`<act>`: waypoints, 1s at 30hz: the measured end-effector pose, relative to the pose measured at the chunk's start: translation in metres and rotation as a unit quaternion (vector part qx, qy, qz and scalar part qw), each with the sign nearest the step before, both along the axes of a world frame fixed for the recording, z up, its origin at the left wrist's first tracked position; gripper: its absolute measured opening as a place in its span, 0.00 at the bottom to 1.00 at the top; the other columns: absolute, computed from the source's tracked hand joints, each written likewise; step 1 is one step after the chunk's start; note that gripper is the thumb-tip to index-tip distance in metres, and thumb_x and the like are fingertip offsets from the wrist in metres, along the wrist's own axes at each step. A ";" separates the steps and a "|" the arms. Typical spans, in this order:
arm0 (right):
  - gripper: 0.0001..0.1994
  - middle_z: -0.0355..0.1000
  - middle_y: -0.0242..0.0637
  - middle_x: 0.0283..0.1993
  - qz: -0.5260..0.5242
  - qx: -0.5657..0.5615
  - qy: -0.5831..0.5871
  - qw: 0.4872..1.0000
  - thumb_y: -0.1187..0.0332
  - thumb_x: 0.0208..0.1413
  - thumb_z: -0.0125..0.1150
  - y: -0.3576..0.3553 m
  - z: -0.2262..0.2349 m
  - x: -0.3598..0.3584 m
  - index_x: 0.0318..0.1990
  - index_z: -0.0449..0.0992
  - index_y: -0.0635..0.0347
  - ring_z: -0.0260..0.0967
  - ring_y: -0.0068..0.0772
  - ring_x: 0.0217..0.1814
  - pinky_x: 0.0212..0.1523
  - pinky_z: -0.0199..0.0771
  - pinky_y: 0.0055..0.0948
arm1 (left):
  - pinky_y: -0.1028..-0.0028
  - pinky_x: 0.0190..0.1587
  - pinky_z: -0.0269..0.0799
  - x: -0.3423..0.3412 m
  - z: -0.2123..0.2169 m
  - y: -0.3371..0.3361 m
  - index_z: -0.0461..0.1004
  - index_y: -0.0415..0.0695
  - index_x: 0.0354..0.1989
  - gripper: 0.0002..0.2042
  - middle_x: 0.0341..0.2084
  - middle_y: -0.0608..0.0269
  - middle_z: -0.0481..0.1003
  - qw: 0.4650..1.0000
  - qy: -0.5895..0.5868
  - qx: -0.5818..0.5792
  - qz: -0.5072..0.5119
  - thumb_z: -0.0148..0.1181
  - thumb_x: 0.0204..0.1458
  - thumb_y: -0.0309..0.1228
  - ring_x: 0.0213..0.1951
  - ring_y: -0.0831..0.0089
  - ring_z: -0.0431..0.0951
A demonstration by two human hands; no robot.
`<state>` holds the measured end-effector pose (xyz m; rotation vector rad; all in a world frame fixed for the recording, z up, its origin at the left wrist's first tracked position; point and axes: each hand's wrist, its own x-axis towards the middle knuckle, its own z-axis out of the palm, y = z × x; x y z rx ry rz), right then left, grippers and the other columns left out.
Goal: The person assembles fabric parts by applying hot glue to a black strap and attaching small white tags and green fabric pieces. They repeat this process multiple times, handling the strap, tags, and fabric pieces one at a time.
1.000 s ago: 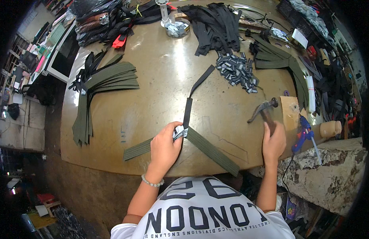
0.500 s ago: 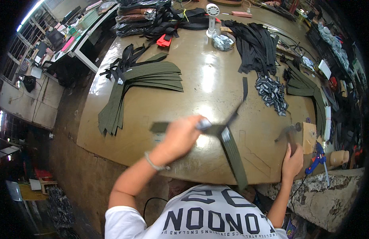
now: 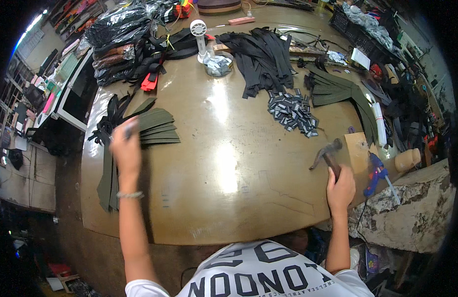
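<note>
At the left of the table, my left hand (image 3: pixel 126 146) is over a fanned pile of olive-green webbing straps (image 3: pixel 157 129) with black ends. Its fingers are curled closed at the straps' black joint, apparently on a green strap; motion blur hides just what they pinch. My right hand (image 3: pixel 340 190) is wrapped round the wooden handle of a hammer (image 3: pixel 331 152), whose metal head points away from me just above the tabletop, near the right edge.
Small dark metal-like tabs (image 3: pixel 293 113) lie heaped beyond the hammer, below black webbing strips (image 3: pixel 263 59). Another green strap bundle (image 3: pixel 337 86) lies far right. A blue glue gun (image 3: pixel 375 175) and a tan board (image 3: pixel 357 148) sit at the right edge. A white fan (image 3: pixel 200 37) stands beside a clear tub (image 3: pixel 219 65).
My left hand has swung left from mid-table to the pile, taking the green strap with it. My view has shifted rightward. My right hand keeps hold of the hammer.
</note>
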<state>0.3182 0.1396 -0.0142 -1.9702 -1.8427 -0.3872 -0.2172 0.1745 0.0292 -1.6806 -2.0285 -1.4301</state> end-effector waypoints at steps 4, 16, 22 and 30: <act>0.15 0.69 0.43 0.39 0.016 0.003 0.005 1.000 0.59 0.59 0.60 0.000 -0.001 0.002 0.46 0.71 0.61 0.69 0.49 0.42 0.40 0.68 0.42 | 0.66 0.45 0.74 0.141 -0.016 0.100 0.81 0.40 0.43 0.10 0.38 0.50 0.80 0.978 0.008 -0.096 -0.183 0.64 0.53 0.27 0.40 0.58 0.80; 0.16 0.69 0.40 0.38 0.016 -0.008 0.029 0.999 0.60 0.56 0.61 0.002 -0.004 0.006 0.45 0.71 0.61 0.69 0.43 0.42 0.40 0.67 0.39 | 0.69 0.26 0.69 0.198 -0.058 0.227 0.81 0.36 0.31 0.17 0.22 0.59 0.80 0.949 -0.174 -0.211 -0.157 0.70 0.47 0.41 0.21 0.73 0.74; 0.16 0.69 0.40 0.40 0.016 0.001 0.047 0.999 0.60 0.55 0.63 0.003 0.000 0.008 0.46 0.72 0.59 0.69 0.44 0.43 0.41 0.68 0.39 | 0.78 0.15 0.48 0.189 -0.037 0.201 0.77 0.42 0.29 0.10 0.16 0.71 0.71 0.884 -0.374 -0.206 -0.188 0.65 0.52 0.36 0.13 0.86 0.58; 0.16 0.70 0.35 0.40 0.216 -0.075 0.437 0.870 0.60 0.60 0.63 -0.009 0.030 -0.069 0.50 0.72 0.59 0.68 0.27 0.37 0.35 0.69 0.27 | 0.82 0.19 0.51 0.192 -0.003 0.009 0.71 0.49 0.29 0.10 0.19 0.79 0.65 0.802 -0.478 -0.283 -0.218 0.62 0.57 0.39 0.19 0.88 0.59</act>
